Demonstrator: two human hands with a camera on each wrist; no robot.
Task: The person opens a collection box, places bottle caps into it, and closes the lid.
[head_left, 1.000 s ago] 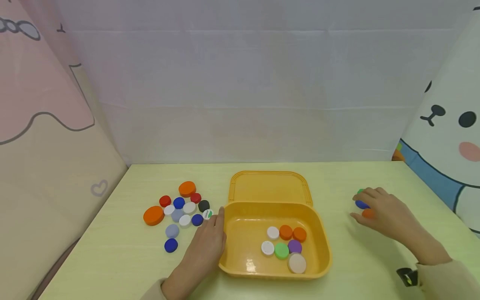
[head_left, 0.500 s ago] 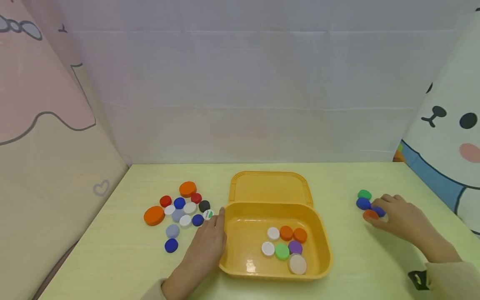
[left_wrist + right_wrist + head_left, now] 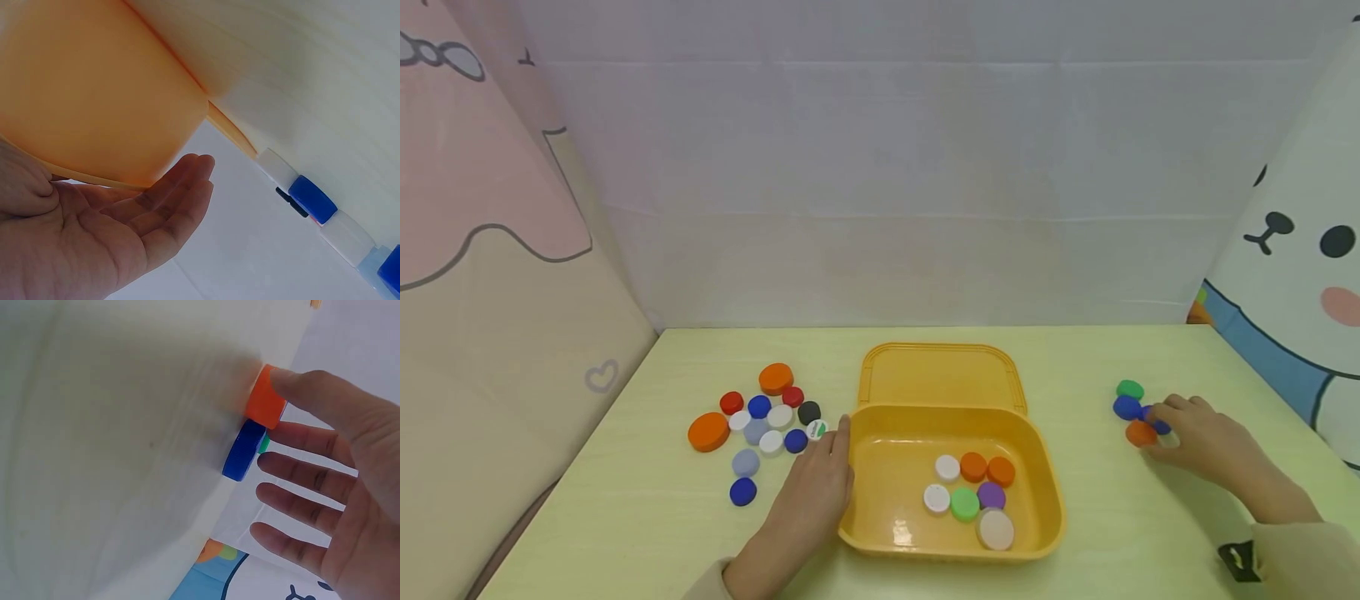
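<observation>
A yellow plastic box stands with its lid behind it. Several bottle caps lie inside, including a green cap, a purple cap and white ones. My left hand rests against the box's left side, fingers fairly straight below the rim in the left wrist view. To the right, my right hand has thumb and index finger at opposite edges of an orange bottle cap, pinching it; the other fingers are spread. A blue cap is beside it; a green cap lies farther back.
Left of the box lies a loose group of caps, with a large orange cap, a dark blue cap and a black cap among them. A pale curtain hangs behind the table.
My right hand has drawn back to the right, uncovering the green and blue caps, and its thumb and index finger have come to the orange cap. The left hand stays at the box.
</observation>
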